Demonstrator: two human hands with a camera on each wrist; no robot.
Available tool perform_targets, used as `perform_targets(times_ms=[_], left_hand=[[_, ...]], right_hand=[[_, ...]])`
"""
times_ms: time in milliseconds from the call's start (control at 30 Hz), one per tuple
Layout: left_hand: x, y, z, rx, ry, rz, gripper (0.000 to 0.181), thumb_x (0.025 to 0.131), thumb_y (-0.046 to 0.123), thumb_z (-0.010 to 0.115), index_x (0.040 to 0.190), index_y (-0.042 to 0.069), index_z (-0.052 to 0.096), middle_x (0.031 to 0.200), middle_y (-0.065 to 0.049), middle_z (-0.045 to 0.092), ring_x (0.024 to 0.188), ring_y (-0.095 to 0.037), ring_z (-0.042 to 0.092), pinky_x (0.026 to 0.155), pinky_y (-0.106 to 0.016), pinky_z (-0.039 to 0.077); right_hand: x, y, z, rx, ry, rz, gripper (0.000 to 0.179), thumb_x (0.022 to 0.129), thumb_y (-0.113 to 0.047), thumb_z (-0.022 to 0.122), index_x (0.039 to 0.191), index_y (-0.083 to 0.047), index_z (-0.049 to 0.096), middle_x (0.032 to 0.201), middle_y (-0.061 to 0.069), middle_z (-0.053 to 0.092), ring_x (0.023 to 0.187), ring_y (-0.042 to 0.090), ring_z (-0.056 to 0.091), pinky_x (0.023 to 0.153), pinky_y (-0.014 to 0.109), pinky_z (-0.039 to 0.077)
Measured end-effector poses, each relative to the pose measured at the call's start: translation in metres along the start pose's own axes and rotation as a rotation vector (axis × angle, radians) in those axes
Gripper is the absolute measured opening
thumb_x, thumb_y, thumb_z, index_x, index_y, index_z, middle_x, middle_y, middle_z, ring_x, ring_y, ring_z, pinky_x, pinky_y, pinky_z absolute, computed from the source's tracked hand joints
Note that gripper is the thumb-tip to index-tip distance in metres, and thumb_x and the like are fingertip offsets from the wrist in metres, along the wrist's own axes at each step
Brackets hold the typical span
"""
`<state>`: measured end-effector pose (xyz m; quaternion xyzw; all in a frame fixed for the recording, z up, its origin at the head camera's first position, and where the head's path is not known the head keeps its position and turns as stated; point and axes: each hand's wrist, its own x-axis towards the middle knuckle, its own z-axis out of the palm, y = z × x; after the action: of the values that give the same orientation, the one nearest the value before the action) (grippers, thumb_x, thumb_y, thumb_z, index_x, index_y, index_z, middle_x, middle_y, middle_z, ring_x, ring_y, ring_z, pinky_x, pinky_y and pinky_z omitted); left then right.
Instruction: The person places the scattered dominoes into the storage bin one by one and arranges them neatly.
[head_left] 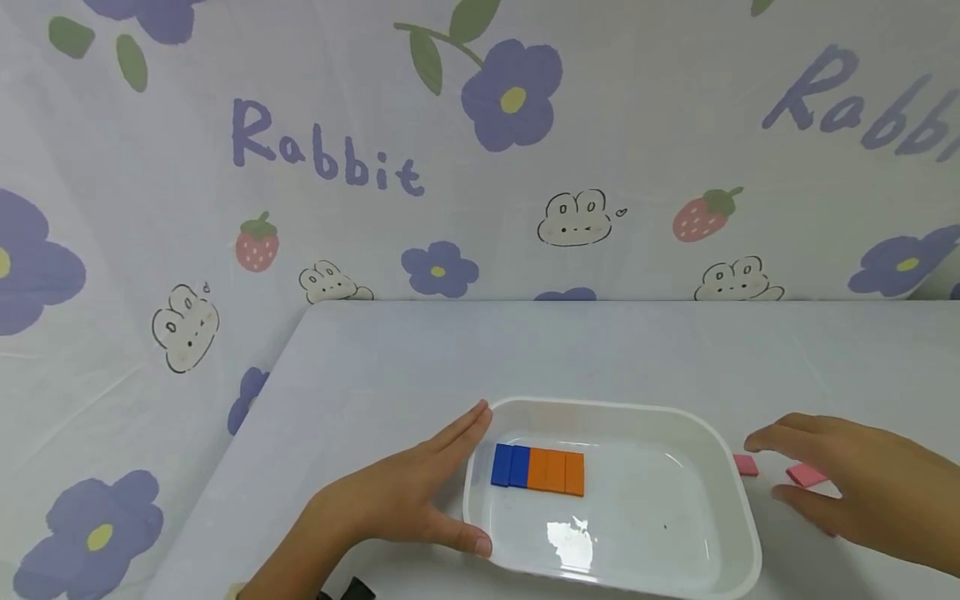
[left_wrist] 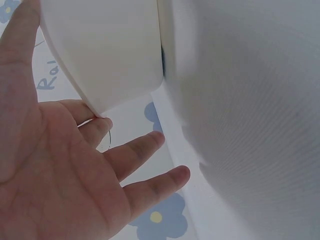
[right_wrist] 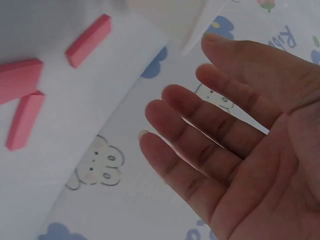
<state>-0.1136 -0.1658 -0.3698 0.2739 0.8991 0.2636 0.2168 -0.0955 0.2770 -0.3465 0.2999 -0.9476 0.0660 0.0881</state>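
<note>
Two-handed: touching tray (head_left: 637,533) with straight-fingered left hand (head_left: 397,492); likely reaching for pink blocks (head_left: 806,475), lower right, with loose, empty right hand (head_left: 873,479); needs pinch.

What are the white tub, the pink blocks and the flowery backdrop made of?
White tub: probably glossy plastic, judging by the bright reflections on its floor and its smooth rounded corners.
Pink blocks: matte, perhaps painted wood, plastic or dense foam; the even colour shows no grain, so I can't tell which.
Flowery backdrop: likely dull printed cloth, since soft creases run through it.
</note>
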Motion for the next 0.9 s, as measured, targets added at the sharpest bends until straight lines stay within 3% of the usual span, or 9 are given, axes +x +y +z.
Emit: perform_targets(times_ms=[133,333,567,733,900], left_hand=[[0.000,0.000,0.000,0.005,0.002,0.002,0.125,0.070,0.070,0.078,0.161,0.038,-0.002,0.164,0.022,-0.007,0.150,-0.007,0.009,0.117,-0.046,0.026],[0.001,-0.001,0.000,0.002,-0.001,-0.003,0.125,0.070,0.070,0.078,0.160,0.038,-0.003,0.163,0.023,-0.008,0.150,-0.008,0.009,0.117,-0.047,0.026],[0.001,-0.001,0.000,-0.012,-0.009,-0.015,0.125,0.071,0.069,0.079,0.161,0.036,-0.002,0.164,0.021,-0.007,0.150,-0.008,0.009,0.117,-0.046,0.025],[0.001,0.000,-0.001,-0.010,-0.009,-0.014,0.125,0.071,0.068,0.079,0.161,0.037,-0.002,0.163,0.024,-0.009,0.150,-0.007,0.008,0.117,-0.046,0.025],[0.001,-0.001,-0.001,-0.014,-0.009,-0.014,0.125,0.071,0.068,0.079,0.160,0.037,-0.002,0.163,0.023,-0.008,0.150,-0.007,0.008,0.117,-0.046,0.025]], right_hand=[[-0.011,0.009,0.012,0.029,-0.067,0.007,0.047,0.066,-0.018,0.093,0.106,-0.026,0.069,0.098,-0.017,0.062,0.079,0.003,0.058,0.065,0.032,0.059],[-0.016,0.018,0.024,0.062,-0.266,0.141,0.038,0.069,-0.019,0.092,0.101,-0.022,0.071,0.098,-0.009,0.066,0.085,0.021,0.065,0.072,0.046,0.060],[-0.033,0.032,0.041,0.030,-0.211,0.077,0.036,0.065,-0.013,0.092,0.093,-0.023,0.072,0.087,-0.020,0.055,0.074,0.003,0.050,0.065,0.030,0.055],[-0.031,0.029,0.044,0.028,-0.318,0.196,0.036,0.069,-0.016,0.091,0.098,-0.024,0.072,0.098,-0.007,0.062,0.075,0.008,0.052,0.066,0.033,0.057],[-0.032,0.026,0.048,0.027,-0.283,0.221,0.038,0.067,-0.015,0.092,0.097,-0.025,0.071,0.101,-0.006,0.060,0.074,0.006,0.051,0.064,0.031,0.058]])
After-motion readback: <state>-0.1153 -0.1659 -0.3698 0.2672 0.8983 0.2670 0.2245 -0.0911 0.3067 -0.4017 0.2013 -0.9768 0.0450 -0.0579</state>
